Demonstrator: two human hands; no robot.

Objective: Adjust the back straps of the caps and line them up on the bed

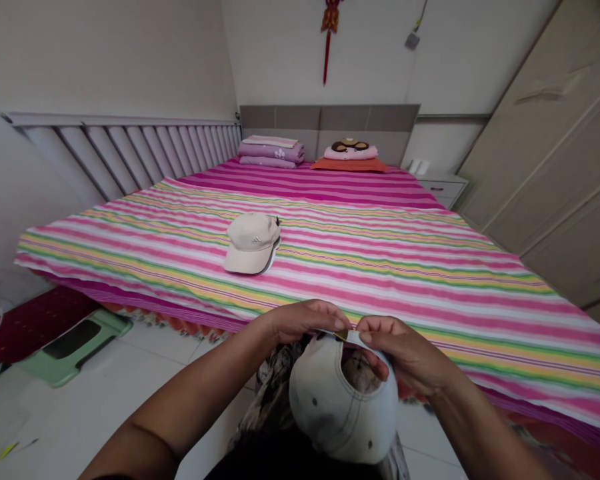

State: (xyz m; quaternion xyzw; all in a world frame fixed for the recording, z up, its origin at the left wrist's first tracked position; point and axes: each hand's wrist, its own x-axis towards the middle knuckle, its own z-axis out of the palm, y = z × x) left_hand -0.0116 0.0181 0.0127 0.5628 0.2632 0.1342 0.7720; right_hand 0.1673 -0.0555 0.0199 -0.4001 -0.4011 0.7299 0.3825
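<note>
Strap (343, 335) of cap (343, 407) held up by both hands.
Fingers of left hand (305, 321) and right hand (403, 353) clamped on strap; second cap (253, 243) lies on bed (430, 293).

Ahead of me, a bed with a pink, yellow and green striped sheet (380, 280) and a grey headboard (330, 123). A beige cap (253, 243) sits on the sheet, brim toward me. At the head: folded purple bedding (273, 153) on the left; a pink cushion (350, 152) on an orange pillow (349, 165) on the right. Red knot ornament (329, 33) on the wall above. My left: a white radiator (130, 157), dark red mat (35, 323), green step stool (75, 350). My right: a bedside cabinet (443, 188), beige wardrobe doors (545, 147). White floor tiles (145, 340) below.
</note>
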